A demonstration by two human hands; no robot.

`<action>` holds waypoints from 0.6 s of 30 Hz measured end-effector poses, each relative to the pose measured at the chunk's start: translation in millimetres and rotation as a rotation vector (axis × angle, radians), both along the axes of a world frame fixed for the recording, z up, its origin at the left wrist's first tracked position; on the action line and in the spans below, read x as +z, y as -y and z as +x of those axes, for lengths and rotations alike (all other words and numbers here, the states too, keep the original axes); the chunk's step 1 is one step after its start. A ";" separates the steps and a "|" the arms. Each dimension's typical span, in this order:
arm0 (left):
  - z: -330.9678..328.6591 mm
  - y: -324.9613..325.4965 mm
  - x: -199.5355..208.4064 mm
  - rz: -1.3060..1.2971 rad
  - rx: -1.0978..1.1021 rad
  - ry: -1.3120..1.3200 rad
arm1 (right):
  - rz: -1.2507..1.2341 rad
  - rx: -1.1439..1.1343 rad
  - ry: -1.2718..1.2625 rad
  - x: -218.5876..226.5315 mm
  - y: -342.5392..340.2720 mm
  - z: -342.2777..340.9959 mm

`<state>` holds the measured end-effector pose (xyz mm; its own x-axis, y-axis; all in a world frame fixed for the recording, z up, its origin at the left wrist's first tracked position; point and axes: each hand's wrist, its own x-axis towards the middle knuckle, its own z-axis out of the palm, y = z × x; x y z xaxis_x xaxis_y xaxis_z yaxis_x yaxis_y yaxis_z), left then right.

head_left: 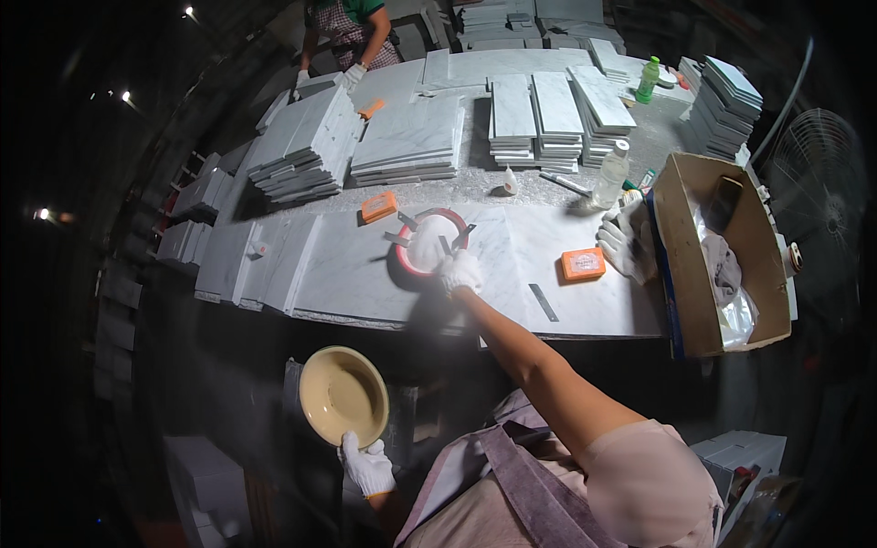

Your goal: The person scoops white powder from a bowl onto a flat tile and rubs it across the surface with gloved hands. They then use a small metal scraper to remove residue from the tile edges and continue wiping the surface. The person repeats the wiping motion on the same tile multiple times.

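Note:
My left hand (367,467), in a white knitted glove, grips the near rim of a beige basin (344,395). The basin is tilted, its inside facing me, in front of the table's near edge. Over the marble-like slab, my gloved right hand (461,272) is closed at the near right side of a red-rimmed bowl (403,259). White powder (433,243) fills that bowl. A thin metal blade (445,245) sticks out from my right fingertips over the powder. Several similar blades rest across the rim. The right fingertips are partly hidden.
Orange boxes (583,264) and a loose metal strip (544,302) lie on the slab. An open cardboard box (681,256) stands right, beside white gloves (624,245) and a clear bottle (611,175). Stacked slabs (406,137) line the back. A co-worker (352,36) handles slabs at far left.

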<state>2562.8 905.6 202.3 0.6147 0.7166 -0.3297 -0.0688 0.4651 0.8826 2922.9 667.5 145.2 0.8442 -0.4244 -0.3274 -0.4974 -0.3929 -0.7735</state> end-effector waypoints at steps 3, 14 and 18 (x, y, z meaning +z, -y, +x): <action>-7.6 -2.5 1.0 0.027 0.028 -0.004 | 0.095 0.055 0.034 3.7 8.9 -5.4; -10.4 -1.0 -5.3 0.017 -0.026 -0.072 | 0.488 0.371 0.096 21.4 123.8 -133.8; 6.4 6.6 -9.4 0.040 -0.088 -0.073 | 0.654 0.239 -0.031 43.0 173.8 -208.8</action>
